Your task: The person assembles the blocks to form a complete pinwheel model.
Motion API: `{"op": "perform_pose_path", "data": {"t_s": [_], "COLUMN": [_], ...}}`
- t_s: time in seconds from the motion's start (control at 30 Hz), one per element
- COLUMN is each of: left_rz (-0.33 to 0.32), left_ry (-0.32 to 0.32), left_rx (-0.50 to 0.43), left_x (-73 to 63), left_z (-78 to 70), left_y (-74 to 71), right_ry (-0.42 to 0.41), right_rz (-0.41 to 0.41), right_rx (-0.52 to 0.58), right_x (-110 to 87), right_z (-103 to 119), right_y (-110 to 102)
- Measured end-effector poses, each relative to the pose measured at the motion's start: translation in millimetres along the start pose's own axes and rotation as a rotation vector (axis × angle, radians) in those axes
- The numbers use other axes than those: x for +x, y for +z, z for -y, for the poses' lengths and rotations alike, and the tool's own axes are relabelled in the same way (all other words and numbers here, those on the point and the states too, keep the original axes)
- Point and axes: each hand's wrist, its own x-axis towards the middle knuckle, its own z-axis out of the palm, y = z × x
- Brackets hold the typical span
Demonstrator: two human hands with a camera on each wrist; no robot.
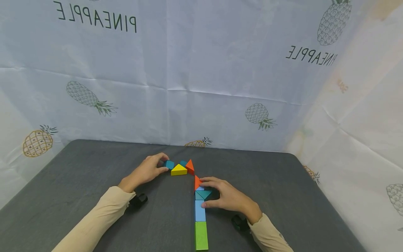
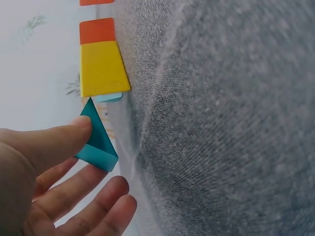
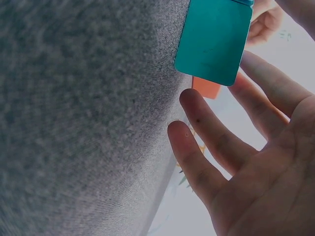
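Note:
My left hand pinches a teal triangular block between thumb and fingers, at the left end of a group of blocks. Right beside it lies a yellow triangular block, with a blue block partly hidden behind and an orange triangular block to its right. My right hand is at the right side of a row of blocks, fingers loosely extended. Its index fingertip is at another orange triangle and its thumb at a light blue block. Teal triangular blocks sit between them.
A green block forms the near end of the row. The blocks stand on a dark grey table. Behind it hangs a pale curtain printed with pineapples. Dark wrist bands are on both wrists.

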Motion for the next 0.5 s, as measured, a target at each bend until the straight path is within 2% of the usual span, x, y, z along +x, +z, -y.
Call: {"op": "perform_pose_path", "data": {"t_s": [0.5], "left_rz": [-0.043], "left_ry": [0.027], "left_rx": [-0.041], "left_x": [-13.2], "left_z": [-5.7], "left_y": [-3.0], "right_ry": [-0.004], "right_rz": [0.003], "right_rx": [0.008], "right_x": [0.2], "right_z": [0.8], "right_y": [-0.5]}}
